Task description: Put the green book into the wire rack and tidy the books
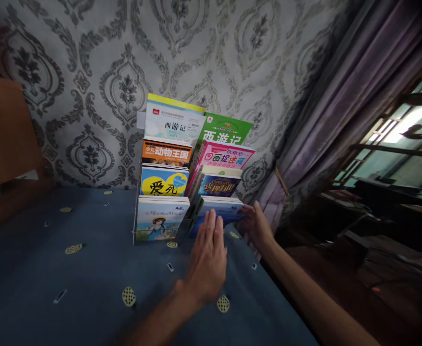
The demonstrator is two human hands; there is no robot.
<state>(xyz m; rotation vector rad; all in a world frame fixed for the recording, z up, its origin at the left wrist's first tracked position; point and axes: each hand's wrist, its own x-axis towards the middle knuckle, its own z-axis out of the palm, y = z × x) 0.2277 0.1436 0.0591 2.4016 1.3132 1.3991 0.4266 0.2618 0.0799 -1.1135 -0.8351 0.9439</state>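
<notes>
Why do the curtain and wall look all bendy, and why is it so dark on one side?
In the head view, the wide lens bows the curtain and wallpaper at the edges; the right side lies in shadow, while the window glares bright; the books and both hands look fairly sharp.
</notes>
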